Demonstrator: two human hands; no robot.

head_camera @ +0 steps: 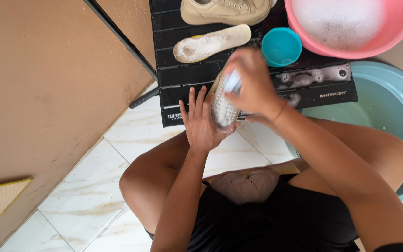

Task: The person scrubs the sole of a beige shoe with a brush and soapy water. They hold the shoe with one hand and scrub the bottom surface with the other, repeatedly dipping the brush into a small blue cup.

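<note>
Beige shoe (227, 10) and spare soapy insole (211, 43) on black slatted table (183, 74), small teal bowl (281, 46), pink basin (350, 25) of suds, pale blue tub (388, 105), marbled white floor tiles (94, 196)

Bright, even daylight; no harsh glare. Soft shadows under legs on white floor tiles (89, 196), below black slatted table (183, 74). Mild sheen on pink basin (397, 37) rim, right of table. Right hand (250, 81) motion-blurred over table's near edge; rest sharp. Slight wide-angle stretch toward frame corners.
</note>
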